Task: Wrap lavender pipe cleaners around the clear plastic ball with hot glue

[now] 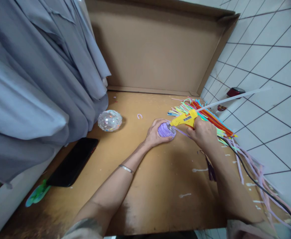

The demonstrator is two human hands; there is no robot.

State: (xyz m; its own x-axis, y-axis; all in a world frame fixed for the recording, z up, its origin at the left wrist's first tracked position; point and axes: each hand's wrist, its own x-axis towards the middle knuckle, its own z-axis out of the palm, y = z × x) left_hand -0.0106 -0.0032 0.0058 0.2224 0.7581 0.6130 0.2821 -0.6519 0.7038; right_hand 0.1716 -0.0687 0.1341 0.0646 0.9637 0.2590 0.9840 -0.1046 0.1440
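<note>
Head view: your left hand (156, 134) is curled round the purple ball (165, 129), your right hand (204, 132) grips the yellow glue gun (185, 119), nozzle right at the ball.

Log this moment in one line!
left hand: holds purple ball | right hand: holds glue gun, tip at ball | phone: on table

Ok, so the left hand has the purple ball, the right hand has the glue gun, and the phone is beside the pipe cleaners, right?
Not the phone: the head view shows it on the left, near the grey cloth, away from the pipe cleaners. The left hand does have the purple ball, the right hand the glue gun.
</note>
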